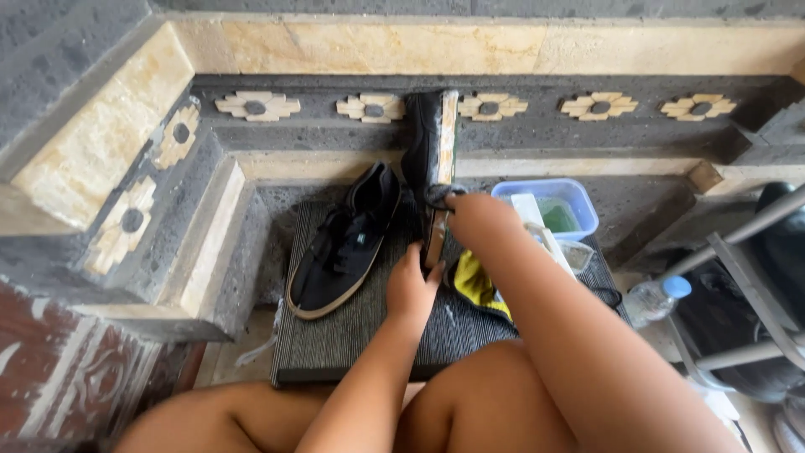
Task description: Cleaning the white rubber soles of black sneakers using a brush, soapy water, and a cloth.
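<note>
Both hands are steadying one black canvas sneaker with a tan rubber sole (433,159) upright on the dark ribbed board (352,335), left hand (411,289) clasping its lower end, right hand (474,216) pinching its laces, while its twin sneaker (340,243) is lying flat beside them.

my count — 2 black sneakers (340,243) (429,168) | 1 blue plastic tub (583,201) | 1 yellow rag (475,283) | 1 water bottle (656,299) | 1 dark slatted board (352,335) — that's it
</note>
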